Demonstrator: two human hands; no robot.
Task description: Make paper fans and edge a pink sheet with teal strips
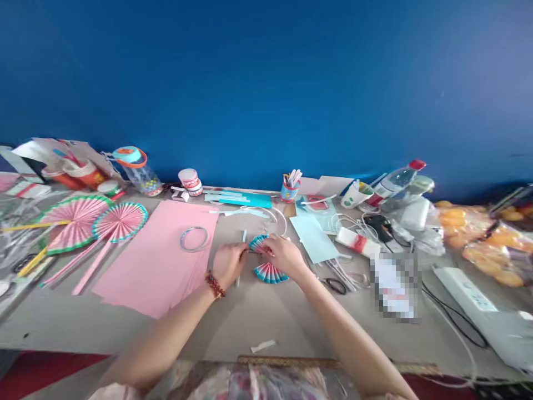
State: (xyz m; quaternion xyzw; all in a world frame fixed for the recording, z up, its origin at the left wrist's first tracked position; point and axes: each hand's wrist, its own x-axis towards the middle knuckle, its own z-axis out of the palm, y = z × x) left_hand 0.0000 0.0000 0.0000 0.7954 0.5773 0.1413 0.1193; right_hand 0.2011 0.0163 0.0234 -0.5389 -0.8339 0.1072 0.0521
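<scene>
A small pink-and-blue pleated paper fan (270, 273), spread in two wedges short of a full circle, sits mid-scene on the grey counter (233, 333); the right hand's (286, 255) fingers grip its middle; the left hand's (227, 263) fingers are closed beside it, any hold unclear.
</scene>
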